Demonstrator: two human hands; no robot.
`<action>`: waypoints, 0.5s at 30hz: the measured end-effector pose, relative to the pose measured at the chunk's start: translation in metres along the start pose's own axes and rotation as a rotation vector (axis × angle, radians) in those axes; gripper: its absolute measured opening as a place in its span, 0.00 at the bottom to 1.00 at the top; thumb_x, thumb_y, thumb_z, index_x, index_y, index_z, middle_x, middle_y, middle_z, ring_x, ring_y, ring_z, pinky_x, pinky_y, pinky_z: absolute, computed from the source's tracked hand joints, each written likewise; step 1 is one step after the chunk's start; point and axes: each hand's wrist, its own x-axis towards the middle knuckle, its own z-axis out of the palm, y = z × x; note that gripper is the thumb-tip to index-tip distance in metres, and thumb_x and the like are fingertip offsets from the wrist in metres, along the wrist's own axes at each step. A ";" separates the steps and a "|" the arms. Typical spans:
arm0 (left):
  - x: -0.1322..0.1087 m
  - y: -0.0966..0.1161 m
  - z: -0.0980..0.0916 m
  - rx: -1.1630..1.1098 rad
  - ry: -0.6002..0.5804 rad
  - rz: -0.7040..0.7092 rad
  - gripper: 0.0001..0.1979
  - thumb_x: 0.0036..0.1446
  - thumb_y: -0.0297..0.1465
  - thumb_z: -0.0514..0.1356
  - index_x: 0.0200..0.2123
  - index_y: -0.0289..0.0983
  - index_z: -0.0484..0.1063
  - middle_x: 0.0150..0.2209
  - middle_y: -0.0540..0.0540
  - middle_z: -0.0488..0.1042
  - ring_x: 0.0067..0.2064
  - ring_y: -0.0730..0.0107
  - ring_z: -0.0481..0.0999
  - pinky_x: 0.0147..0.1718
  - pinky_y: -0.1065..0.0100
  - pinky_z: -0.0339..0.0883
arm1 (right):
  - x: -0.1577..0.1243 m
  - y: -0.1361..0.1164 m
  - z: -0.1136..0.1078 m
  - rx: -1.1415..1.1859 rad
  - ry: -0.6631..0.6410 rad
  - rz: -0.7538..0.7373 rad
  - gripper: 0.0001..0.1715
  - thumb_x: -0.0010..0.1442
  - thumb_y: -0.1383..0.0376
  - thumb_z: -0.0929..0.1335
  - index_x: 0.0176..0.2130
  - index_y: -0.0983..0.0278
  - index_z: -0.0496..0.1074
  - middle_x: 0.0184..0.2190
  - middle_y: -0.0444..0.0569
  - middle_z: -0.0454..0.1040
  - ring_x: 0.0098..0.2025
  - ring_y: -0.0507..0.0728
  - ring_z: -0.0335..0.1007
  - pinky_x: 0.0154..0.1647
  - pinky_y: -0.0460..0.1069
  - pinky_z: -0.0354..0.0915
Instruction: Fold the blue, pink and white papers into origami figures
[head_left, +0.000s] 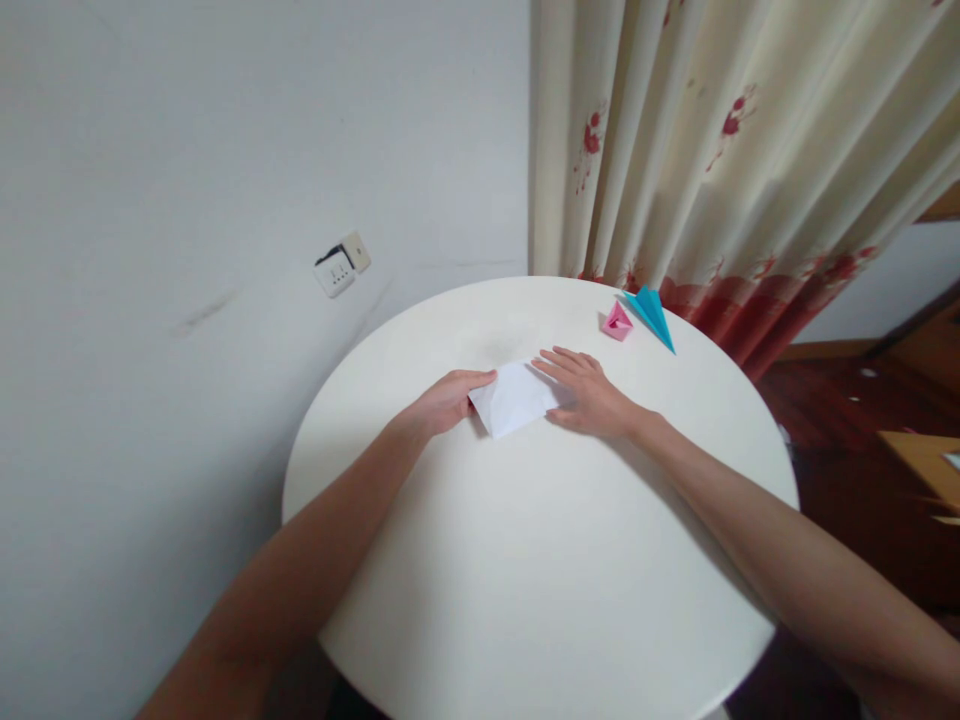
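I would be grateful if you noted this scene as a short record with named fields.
left hand: grips the left end of the white paper, thumb on top
right hand: lies over the paper's right end, fingers spread
white paper: folded
far right on table: pink folded paper beside blue paper plane
table: round, white
behind: wall with socket; patterned curtain

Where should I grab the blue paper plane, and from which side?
Probably pinch the blue paper plane mid-body, from the near right: its narrow nose points that way, while the pink folded paper sits to its left and the curtain hangs behind.
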 end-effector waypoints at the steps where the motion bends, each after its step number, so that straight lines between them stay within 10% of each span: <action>1: 0.000 0.000 0.000 0.005 0.004 -0.004 0.10 0.55 0.31 0.67 0.36 0.29 0.80 0.38 0.37 0.81 0.37 0.63 0.78 0.38 0.66 0.70 | 0.000 0.000 0.000 0.005 -0.011 -0.002 0.49 0.56 0.62 0.71 0.71 0.59 0.53 0.72 0.56 0.53 0.72 0.71 0.46 0.68 0.71 0.47; 15: -0.004 -0.001 -0.002 0.187 -0.012 0.133 0.24 0.44 0.45 0.73 0.36 0.30 0.81 0.36 0.37 0.81 0.35 0.63 0.77 0.35 0.66 0.68 | 0.006 0.003 0.008 -0.059 0.103 -0.049 0.35 0.63 0.72 0.62 0.68 0.61 0.61 0.66 0.55 0.65 0.66 0.65 0.62 0.65 0.65 0.61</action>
